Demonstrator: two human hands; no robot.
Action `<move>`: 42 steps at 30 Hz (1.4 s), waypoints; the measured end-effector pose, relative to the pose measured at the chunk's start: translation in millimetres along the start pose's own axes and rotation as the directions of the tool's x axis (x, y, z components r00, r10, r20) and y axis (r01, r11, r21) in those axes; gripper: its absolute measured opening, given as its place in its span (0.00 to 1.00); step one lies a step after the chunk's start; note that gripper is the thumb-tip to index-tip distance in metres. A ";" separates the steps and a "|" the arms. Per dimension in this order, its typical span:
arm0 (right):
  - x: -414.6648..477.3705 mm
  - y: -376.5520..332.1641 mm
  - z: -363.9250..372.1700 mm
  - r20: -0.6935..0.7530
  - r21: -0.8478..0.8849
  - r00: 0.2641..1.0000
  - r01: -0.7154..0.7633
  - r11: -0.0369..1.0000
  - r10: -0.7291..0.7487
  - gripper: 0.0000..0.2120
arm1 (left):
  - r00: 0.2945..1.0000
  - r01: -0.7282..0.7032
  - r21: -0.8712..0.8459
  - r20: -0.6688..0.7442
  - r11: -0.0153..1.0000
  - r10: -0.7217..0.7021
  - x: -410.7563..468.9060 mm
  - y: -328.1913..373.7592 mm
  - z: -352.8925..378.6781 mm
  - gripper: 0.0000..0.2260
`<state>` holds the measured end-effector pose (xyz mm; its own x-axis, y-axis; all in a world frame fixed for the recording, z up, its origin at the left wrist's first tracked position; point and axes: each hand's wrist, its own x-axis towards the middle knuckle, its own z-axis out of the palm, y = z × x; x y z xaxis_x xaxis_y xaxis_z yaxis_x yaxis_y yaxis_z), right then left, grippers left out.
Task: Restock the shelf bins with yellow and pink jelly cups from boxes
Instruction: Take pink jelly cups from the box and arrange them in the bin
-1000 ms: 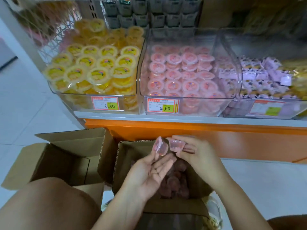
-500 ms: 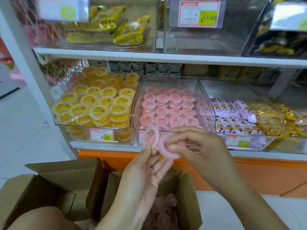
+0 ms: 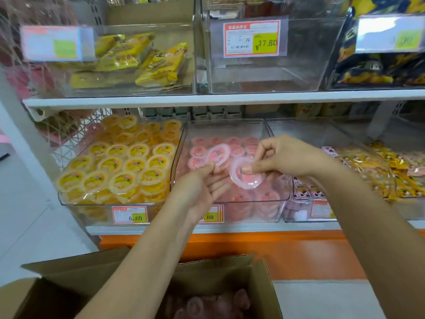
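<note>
My left hand [image 3: 202,187] pinches a pink jelly cup [image 3: 219,153] by its rim, held over the clear bin of pink jelly cups [image 3: 269,203]. My right hand [image 3: 282,157] pinches a second pink jelly cup [image 3: 247,177] just right of the first, above the same bin. Left of it stands the bin of yellow jelly cups [image 3: 119,171], piled high. Below my arms an open cardboard box [image 3: 259,277] holds more pink cups [image 3: 213,305].
A second open cardboard box [image 3: 53,295] lies at the lower left. To the right, a bin of purple-wrapped sweets [image 3: 305,192] adjoins the pink bin. The upper shelf [image 3: 207,99] carries a bin of yellow packets [image 3: 138,61] and a clear bin [image 3: 264,72].
Both hands have risen from above the box to over the pink bin, each carrying a pink cup. My view has tilted up, showing the upper shelf.
</note>
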<state>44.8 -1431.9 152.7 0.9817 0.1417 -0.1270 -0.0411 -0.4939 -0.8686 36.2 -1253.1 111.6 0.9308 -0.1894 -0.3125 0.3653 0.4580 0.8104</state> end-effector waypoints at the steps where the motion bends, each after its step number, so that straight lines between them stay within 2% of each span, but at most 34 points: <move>1: 6.2 1.7 -1.8 -0.017 0.042 0.999 -0.031 0.999 0.032 0.12 | 1.000 0.020 -0.012 -0.012 1.000 -0.020 8.6 1.4 1.4 0.15; 5: 39.2 13.6 2.6 -0.171 0.363 0.970 -0.103 0.926 0.175 0.09 | 0.994 0.081 -0.037 -0.066 0.996 -0.084 45.9 2.5 2.5 0.11; 8: 67.4 31.6 16.8 -0.297 0.488 0.902 -0.140 0.862 0.315 0.09 | 0.986 0.125 0.023 -0.116 0.992 -0.122 70.6 -5.2 -2.4 0.06; 11: 94.9 45.6 32.5 -0.409 0.355 0.845 -0.201 0.913 0.345 0.09 | 0.973 0.159 0.061 -0.179 0.985 -0.146 87.5 -15.0 -4.1 0.08; 13: 104.9 48.1 41.3 -0.473 0.198 0.809 -0.290 0.936 0.350 0.14 | 0.966 0.156 0.079 -0.221 0.985 -0.136 96.9 -20.3 -4.6 0.12; 14: 109.2 50.7 44.7 -0.488 0.172 0.797 -0.312 0.934 0.356 0.15 | 0.964 0.154 0.096 -0.234 0.983 -0.128 101.0 -22.0 -4.2 0.14; 19: 118.8 79.4 58.2 -0.375 0.353 0.830 -0.285 0.891 0.414 0.07 | 0.960 0.152 0.165 -0.258 0.974 -0.107 110.6 -24.9 -1.4 0.14; 22: 123.4 87.8 62.5 -0.396 0.430 0.793 -0.285 0.857 0.463 0.08 | 0.957 0.162 0.161 -0.268 0.973 -0.115 114.3 -23.9 -1.4 0.13; 24: 127.1 84.7 61.8 -0.373 0.498 0.774 -0.298 0.814 0.512 0.05 | 0.953 0.167 0.154 -0.279 0.974 -0.120 117.2 -24.1 -1.3 0.13; 29: 132.3 81.3 58.5 -0.366 0.425 0.781 -0.343 0.838 0.505 0.02 | 0.947 0.139 0.110 -0.305 0.984 -0.100 117.2 -24.2 1.1 0.13; 31: 130.0 78.4 58.0 -0.329 0.429 0.800 -0.346 0.835 0.501 0.06 | 0.950 0.137 0.136 -0.299 0.981 -0.092 111.5 -22.1 -0.4 0.12; 33: 121.5 71.4 55.1 -0.359 0.338 0.819 -0.333 0.880 0.448 0.14 | 0.960 0.156 0.197 -0.261 0.968 -0.102 100.1 -16.9 0.0 0.09; 34: 111.8 65.8 52.2 -0.417 0.189 0.826 -0.329 0.925 0.379 0.18 | 0.968 0.156 0.256 -0.232 0.954 -0.096 91.2 -12.3 0.5 0.07; 36: 78.4 51.5 49.3 -0.510 -0.173 0.851 -0.248 0.953 0.128 0.24 | 0.985 0.152 0.490 -0.146 0.859 -0.091 63.0 -5.3 -1.4 0.10; 37: 59.4 45.6 48.9 -0.487 -0.311 0.873 -0.156 0.938 -0.016 0.21 | 0.994 0.112 0.601 -0.080 0.791 -0.081 44.6 -2.9 -3.5 0.09; 38: 39.0 42.4 50.2 -0.409 -0.411 0.905 -0.071 0.909 -0.114 0.13 | 0.998 0.057 0.670 -0.014 0.740 -0.064 23.4 -2.8 -6.7 0.07; 39: 20.1 42.7 52.8 -0.294 -0.468 0.944 -0.003 0.884 -0.152 0.07 | 0.998 -0.005 0.696 0.045 0.718 -0.037 2.8 -5.3 -12.5 0.04; 40: 0.3 43.0 56.1 -0.147 -0.494 0.977 0.062 0.867 -0.154 0.04 | 0.996 -0.058 0.702 0.085 0.710 -0.003 -15.7 -9.4 -20.4 0.04; 42: -30.9 51.8 66.4 0.135 -0.461 0.987 0.136 0.877 -0.082 0.08 | 0.995 -0.077 0.692 0.102 0.718 0.008 -39.2 -24.8 -41.6 0.08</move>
<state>0.0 -1404.9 79.8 0.9475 0.2967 -0.1191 0.1832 -0.8093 -0.5580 -8.9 -1220.9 83.1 0.9279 -0.2733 -0.2535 0.1832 -0.2578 0.9487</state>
